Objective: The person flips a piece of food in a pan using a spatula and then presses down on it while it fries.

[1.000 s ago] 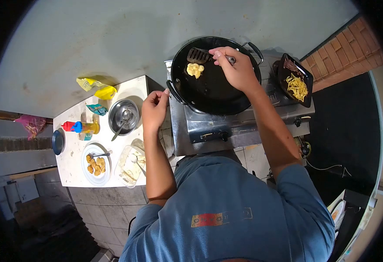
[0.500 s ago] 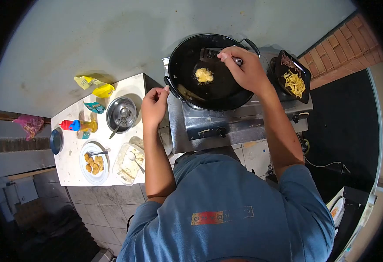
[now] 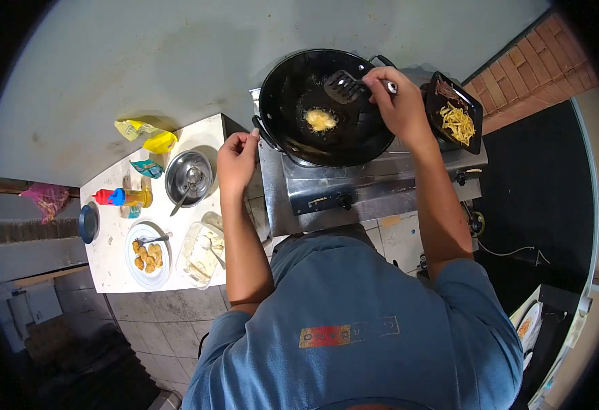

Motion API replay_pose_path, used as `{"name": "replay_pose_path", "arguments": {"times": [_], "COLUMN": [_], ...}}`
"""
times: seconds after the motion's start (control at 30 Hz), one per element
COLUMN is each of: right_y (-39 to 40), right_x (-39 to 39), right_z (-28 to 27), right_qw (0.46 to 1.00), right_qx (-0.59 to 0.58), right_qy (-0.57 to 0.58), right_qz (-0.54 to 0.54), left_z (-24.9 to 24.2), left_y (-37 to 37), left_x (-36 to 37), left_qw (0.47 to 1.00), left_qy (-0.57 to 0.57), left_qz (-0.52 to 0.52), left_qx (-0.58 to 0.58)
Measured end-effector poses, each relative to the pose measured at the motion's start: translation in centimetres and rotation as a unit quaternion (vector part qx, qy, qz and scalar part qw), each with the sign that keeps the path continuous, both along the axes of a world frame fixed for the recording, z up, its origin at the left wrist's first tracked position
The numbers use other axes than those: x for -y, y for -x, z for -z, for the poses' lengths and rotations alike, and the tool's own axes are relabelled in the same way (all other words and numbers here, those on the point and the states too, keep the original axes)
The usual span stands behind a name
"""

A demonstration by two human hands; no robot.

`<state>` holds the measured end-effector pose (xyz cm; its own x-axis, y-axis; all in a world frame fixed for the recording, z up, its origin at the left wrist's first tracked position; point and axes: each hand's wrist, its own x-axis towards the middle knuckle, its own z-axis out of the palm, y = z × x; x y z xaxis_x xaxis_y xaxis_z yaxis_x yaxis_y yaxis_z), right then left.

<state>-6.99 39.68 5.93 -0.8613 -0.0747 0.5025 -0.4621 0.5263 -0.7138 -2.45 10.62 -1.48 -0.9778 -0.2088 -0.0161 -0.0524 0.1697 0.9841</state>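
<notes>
A black wok (image 3: 293,147) stands on the steel gas stove (image 3: 374,184). In its oil a yellowish battered piece of food (image 3: 321,120) is frying, with small bubbles around it. My right hand (image 3: 398,109) is closed round the handle of a dark slotted spatula (image 3: 343,87); the spatula's head is over the wok, up and right of the food and apart from it. My left hand (image 3: 238,164) is at the wok's left side, fingers curled and thumb pinching the left handle (image 3: 258,126).
To the right, a black square dish (image 3: 476,133) holds fries and reddish strips. On the white table (image 3: 108,266) at left are a metal bowl (image 3: 185,164) with a spoon, a plate (image 3: 150,280) of fried pieces, a plastic tub (image 3: 193,273), sauce bottles (image 3: 132,197) and a yellow packet (image 3: 159,142).
The spatula has turned so that its slotted face shows, and its head has shifted slightly right. My right hand has moved a little right. The left hand stays at the wok's handle.
</notes>
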Motion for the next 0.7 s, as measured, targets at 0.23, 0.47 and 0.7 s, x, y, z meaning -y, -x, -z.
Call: {"name": "replay_pose_path", "arguments": {"times": [0.23,0.47,0.7], "right_y": [0.5,-1.3,-0.4], "right_x": [-1.2,-0.1,-1.1], "right_z": [2.3,0.6,2.9], "right_qw": [0.992,0.987,0.991], "right_qx": [-0.012,0.085,0.003], "right_qy": [-0.018,0.078,0.068], "right_qz": [0.121,0.111,0.113], "left_z": [-0.3,-0.1,0.0], "left_y": [0.0,0.3,0.6], "left_x": [-0.4,-0.6,-0.5], "left_qw": [1.0,1.0,1.0], "left_qy": [0.013,-0.003,0.005], "left_qz": [-0.005,-0.007,-0.012], "left_qx": [0.012,0.009,0.017]}}
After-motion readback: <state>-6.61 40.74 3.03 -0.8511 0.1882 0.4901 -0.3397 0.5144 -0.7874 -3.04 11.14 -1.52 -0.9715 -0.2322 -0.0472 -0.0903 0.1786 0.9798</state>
